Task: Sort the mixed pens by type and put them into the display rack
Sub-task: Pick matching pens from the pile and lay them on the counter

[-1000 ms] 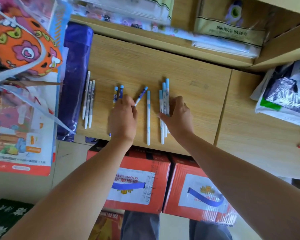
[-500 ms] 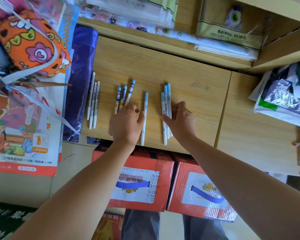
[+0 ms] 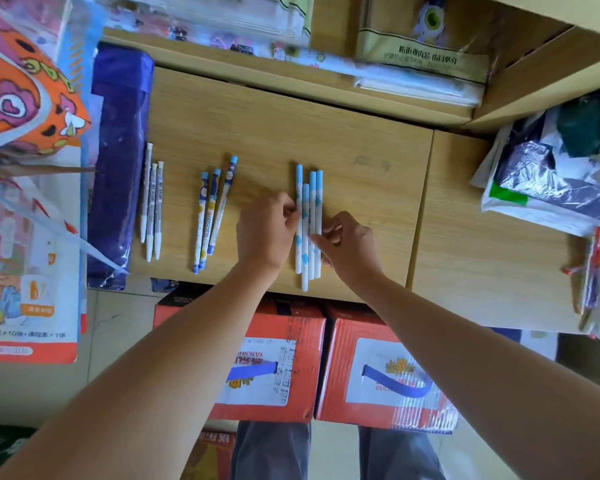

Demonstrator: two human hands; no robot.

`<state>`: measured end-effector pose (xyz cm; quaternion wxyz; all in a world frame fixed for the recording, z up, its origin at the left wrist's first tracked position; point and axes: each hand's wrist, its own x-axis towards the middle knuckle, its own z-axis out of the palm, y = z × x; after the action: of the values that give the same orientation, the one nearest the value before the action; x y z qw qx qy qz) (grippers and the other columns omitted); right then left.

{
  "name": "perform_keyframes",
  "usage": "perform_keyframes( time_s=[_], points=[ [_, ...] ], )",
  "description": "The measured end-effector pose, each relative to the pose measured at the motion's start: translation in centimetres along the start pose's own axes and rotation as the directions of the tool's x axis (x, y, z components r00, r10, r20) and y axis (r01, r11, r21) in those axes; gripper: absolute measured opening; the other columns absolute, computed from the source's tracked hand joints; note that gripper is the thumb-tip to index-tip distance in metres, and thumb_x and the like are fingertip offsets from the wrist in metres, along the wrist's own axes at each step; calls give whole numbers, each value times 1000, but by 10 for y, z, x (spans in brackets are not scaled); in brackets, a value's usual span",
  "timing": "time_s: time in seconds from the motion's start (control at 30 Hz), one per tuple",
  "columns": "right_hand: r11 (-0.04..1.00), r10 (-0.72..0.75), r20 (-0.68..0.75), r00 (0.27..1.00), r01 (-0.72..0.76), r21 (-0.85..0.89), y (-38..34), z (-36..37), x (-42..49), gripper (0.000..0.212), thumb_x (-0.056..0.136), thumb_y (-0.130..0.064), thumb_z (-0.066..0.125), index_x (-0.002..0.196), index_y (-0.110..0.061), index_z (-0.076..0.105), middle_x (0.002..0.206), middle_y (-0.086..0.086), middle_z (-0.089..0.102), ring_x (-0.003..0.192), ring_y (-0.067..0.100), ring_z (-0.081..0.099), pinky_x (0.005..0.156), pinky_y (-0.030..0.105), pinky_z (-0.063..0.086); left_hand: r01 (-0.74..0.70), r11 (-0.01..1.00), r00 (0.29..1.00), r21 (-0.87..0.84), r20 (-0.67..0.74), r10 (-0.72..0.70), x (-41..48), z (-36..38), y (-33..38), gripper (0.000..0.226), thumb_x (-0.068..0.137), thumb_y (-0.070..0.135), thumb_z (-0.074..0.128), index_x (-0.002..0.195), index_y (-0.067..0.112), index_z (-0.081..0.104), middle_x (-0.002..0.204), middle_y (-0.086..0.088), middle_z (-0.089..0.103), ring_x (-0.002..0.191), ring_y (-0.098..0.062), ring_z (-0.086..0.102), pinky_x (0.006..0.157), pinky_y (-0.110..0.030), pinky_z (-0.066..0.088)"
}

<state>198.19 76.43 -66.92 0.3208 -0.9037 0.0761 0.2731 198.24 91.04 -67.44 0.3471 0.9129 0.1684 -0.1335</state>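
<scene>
We pinch the four blue-and-white pens [image 3: 307, 202] together at frame centre, left hand [image 3: 265, 233] and right hand [image 3: 349, 245] curled against either side, lower tips near the front edge of the desk [image 3: 361, 157]. Bare wood lies right; patterned pens [image 3: 210, 209] and white pens [image 3: 151, 202] lie well apart, left.
</scene>
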Motion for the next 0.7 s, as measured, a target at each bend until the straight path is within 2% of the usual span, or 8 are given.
perform_keyframes(
  time_s=[0.07, 0.13, 0.23, 0.3, 0.37, 0.4, 0.53, 0.7],
  points=[
    [1000, 18, -2, 1000, -18, 19, -5, 3, 0, 22, 83, -31, 70, 89, -19, 53, 75, 1, 67, 65, 23, 66, 63, 44, 56, -44, 999, 999, 22, 10, 44, -5, -6, -7, 11, 90, 29, 62, 96, 20, 66, 91, 5, 68, 81, -13, 65, 70, -35, 53],
    [999, 37, -24, 999, -38, -30, -15, 7, 0, 32, 83, -41, 68, 96, -18, 51, 78, 2, 66, 70, 24, 64, 65, 42, 55, -54, 996, 998, 68, -22, 55, -10, -13, -16, 11, 90, 26, 61, 97, 19, 64, 94, 2, 64, 84, -17, 62, 64, -32, 47],
    [989, 69, -38, 997, -73, -126, -32, 9, -2, 56, 78, -53, 70, 107, -16, 40, 86, 0, 61, 76, 23, 58, 65, 37, 50, 6, 979, 975, 205, -219, 40, -16, -28, -27, 17, 84, 21, 66, 99, 14, 59, 104, -9, 56, 93, -25, 57, 62, -31, 39],
    [983, 71, -34, 997, -76, -166, -41, 13, -3, 64, 75, -53, 73, 110, -14, 36, 94, 3, 60, 83, 27, 60, 70, 40, 51, 136, 956, 948, 260, -313, -50, -16, -35, -36, 29, 83, 24, 67, 105, 10, 54, 110, -14, 52, 100, -30, 54, 73, -37, 44],
    [978, 62, -23, 998, -65, -198, -47, 19, -3, 64, 76, -49, 74, 110, -12, 34, 99, 7, 61, 90, 30, 62, 74, 41, 52, 259, 928, 930, 266, -327, -166, -15, -38, -48, 42, 85, 32, 65, 114, 6, 50, 118, -18, 49, 106, -33, 50, 85, -40, 43],
    [979, 51, -18, 999, -54, -199, -50, 22, -2, 62, 77, -47, 74, 109, -11, 35, 100, 8, 61, 91, 31, 62, 73, 40, 51, 268, 931, 929, 248, -323, -181, -14, -38, -53, 45, 86, 31, 65, 117, 4, 49, 119, -19, 48, 108, -34, 50, 88, -40, 43],
    [989, 19, -3, 1000, -19, -149, -56, 32, 4, 51, 80, -38, 74, 104, -10, 39, 94, 5, 60, 87, 25, 61, 69, 32, 45, 140, 971, 955, 196, -286, -80, -9, -39, -64, 35, 87, 17, 62, 116, 1, 49, 114, -19, 51, 102, -33, 52, 82, -35, 42],
    [995, 1, -48, 999, -6, -95, -66, 37, 13, 52, 77, -39, 76, 102, -10, 41, 87, 2, 57, 80, 23, 59, 73, 37, 51, 106, 984, 953, 145, -298, -58, 12, -50, -66, 34, 87, 13, 61, 117, 3, 49, 116, -17, 50, 104, -29, 51, 85, -36, 44]
  ],
)
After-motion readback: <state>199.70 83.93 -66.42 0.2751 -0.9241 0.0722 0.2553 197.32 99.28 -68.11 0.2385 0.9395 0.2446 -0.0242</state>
